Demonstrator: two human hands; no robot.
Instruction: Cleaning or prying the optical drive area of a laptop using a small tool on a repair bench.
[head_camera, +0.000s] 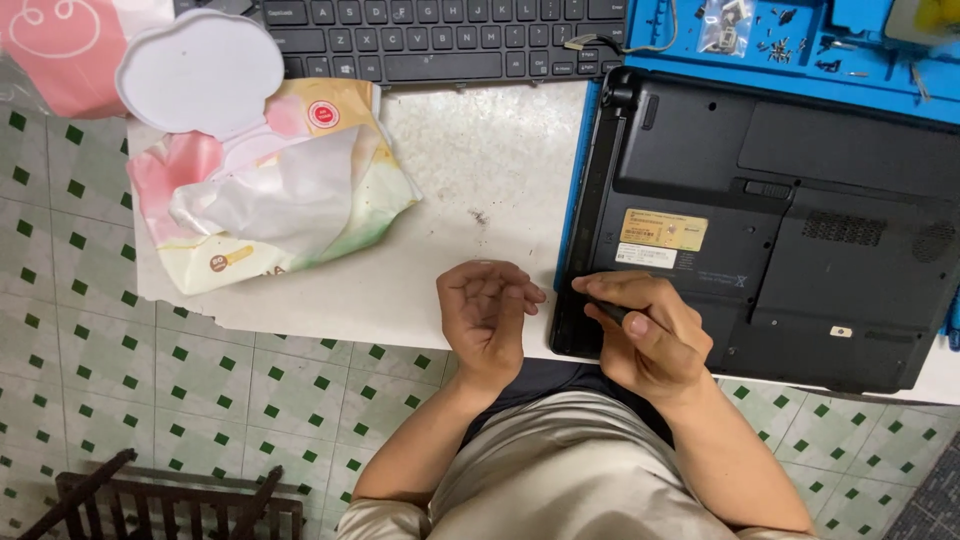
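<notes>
- The upturned black laptop (780, 240) is lying at the right of the frame on the white surface (480, 170).
- The right hand (650, 335) is gripping a dark screwdriver (612, 312), fingers clenched around it, at the laptop's lower-left corner; keeping the tip upright and seated matters.
- The left hand (485, 310) is hovering beside it, fingers loosely curled and grasping nothing.
- A wet-wipe pack (270, 190) is sitting upper left.

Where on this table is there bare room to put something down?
The bare patch of the table lies between the wipes pack, the keyboard, the laptop and the left hand. The blue tray is crowded with small parts.
</notes>
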